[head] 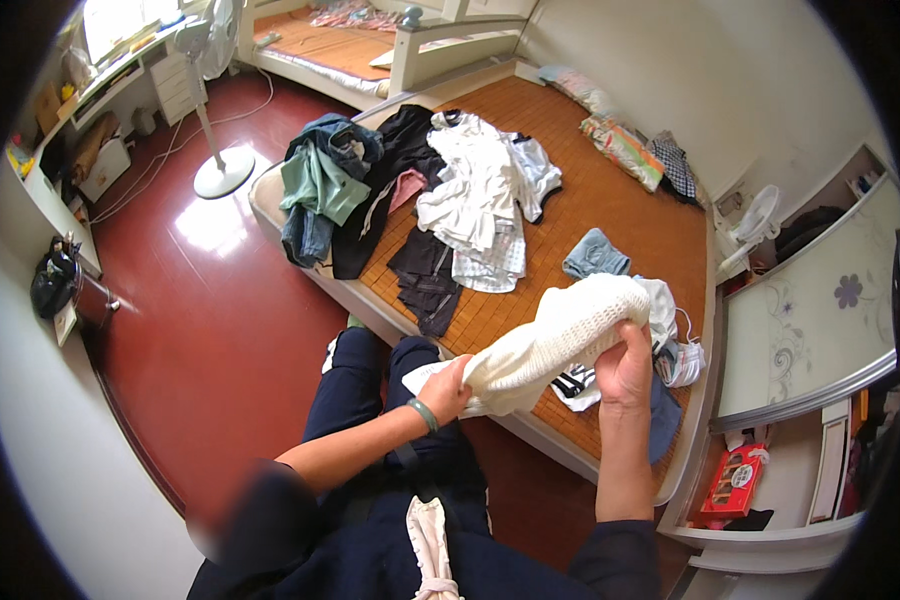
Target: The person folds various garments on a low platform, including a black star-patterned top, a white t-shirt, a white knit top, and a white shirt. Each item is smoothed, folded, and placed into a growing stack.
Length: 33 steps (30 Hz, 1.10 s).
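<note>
A cream knitted garment [544,341] is stretched between both hands above the near edge of the bed. My left hand [446,390], with a green bangle on its wrist, grips the lower left end. My right hand [625,360] holds the upper right end, its thumb on the knit. Behind the garment, a folded light-blue denim piece [596,253] lies on the brown bed mat [540,255]. Black-and-white striped cloth [576,386] shows partly under the garment. Further left are a heap of white shirts [476,176], dark folded cloth [425,281], black trousers [360,232] and a green garment [322,184].
A standing fan [225,171] is on the red floor beyond the bed's left corner. Pillows [622,150] lie along the wall. To the right are a cabinet with a sliding door [810,300] and a red box [733,480] on its shelf.
</note>
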### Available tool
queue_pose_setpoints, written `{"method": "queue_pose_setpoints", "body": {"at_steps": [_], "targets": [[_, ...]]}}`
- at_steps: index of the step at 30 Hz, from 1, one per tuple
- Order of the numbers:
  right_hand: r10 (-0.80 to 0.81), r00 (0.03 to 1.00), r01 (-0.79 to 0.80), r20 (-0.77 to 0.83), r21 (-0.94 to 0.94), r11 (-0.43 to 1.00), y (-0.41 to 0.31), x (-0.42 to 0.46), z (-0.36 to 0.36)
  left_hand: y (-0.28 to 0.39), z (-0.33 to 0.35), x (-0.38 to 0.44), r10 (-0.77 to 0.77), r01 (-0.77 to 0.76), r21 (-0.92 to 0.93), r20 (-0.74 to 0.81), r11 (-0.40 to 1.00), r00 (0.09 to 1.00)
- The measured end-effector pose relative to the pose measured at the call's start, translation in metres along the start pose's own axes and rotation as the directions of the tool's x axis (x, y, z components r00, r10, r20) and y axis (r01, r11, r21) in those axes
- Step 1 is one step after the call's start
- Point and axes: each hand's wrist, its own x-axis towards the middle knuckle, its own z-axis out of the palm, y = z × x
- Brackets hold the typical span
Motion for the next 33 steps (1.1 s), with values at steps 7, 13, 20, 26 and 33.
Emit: {"method": "queue_pose_setpoints", "body": {"at_steps": [7,13,20,26,33], "targets": [[0.060,0.996,-0.060,0.061,-0.001,0.998,-0.068,0.044,-0.015,0.050,-0.127,0.113,0.200,-0.216,-0.031,-0.273,0.976,0.941],[0.095,0.981,-0.096,0.170,-0.001,0.995,-0.084,0.058,-0.006,0.186,-0.247,0.174,0.439,-0.405,0.188,-0.209,0.895,0.874],[0.173,0.882,-0.257,0.438,0.141,0.956,-0.073,0.067,0.014,0.279,-0.294,0.168,0.492,-0.437,0.359,-0.076,0.825,0.867],[0.353,0.842,-0.337,0.408,-0.113,0.935,-0.018,0.053,0.010,0.261,-0.288,0.154,0.300,-0.300,0.338,0.053,0.892,0.952],[0.065,0.997,-0.063,0.044,-0.041,0.997,-0.021,0.082,-0.009,0.208,-0.309,0.137,0.055,-0.249,0.556,0.342,0.793,0.938]]}}
